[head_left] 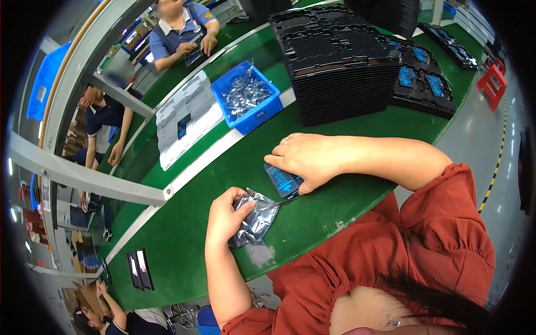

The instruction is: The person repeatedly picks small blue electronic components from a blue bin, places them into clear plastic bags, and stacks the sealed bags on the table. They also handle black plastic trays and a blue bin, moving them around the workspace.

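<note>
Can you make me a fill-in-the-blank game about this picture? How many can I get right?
1. The hand that holds the shiny bag is the person's ____ one.
2. The other hand touches a flat piece with ____ markings.
3. The colour of the table is ____.
4. The colour of the tall stack is ____.

Missing words: left; blue; green; black.
</note>
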The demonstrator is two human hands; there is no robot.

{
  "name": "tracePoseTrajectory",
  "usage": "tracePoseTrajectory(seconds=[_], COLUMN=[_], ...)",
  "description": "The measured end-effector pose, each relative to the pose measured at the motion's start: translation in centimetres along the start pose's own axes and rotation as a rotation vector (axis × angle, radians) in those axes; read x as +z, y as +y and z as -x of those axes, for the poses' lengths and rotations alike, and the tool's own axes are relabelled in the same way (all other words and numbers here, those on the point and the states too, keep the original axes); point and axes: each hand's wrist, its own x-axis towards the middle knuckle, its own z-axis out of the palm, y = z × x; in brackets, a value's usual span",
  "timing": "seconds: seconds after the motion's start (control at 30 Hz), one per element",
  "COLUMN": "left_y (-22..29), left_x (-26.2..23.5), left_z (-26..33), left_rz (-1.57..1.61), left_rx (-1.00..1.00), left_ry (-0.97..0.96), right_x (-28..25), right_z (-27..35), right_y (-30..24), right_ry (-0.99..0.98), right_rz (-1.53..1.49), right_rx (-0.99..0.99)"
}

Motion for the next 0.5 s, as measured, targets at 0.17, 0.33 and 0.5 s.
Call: tracePoseTrajectory(seconds=[0.17, 0.33, 0.5], left_y=[0.1, -0.4, -0.2], left_x=[-0.2, -0.3, -0.3], left_z=[-0.1, 0.0, -0.1], left_rz=[-0.002, 0.054, 0.028], left_rx=[0.022, -0.020, -0.006], left_ry=[-0.027, -0.047, -0.045], right_x=[0.8, 1.0, 1.4], right_z=[0.0, -0.9, -0.5], right_y=[-0.5, -1.1, -0.4], right_ry=[0.091, 0.081, 0.194], right_rz=[0.065, 0.055, 0.044], right_rx=[-0.024, 0.009, -0.067])
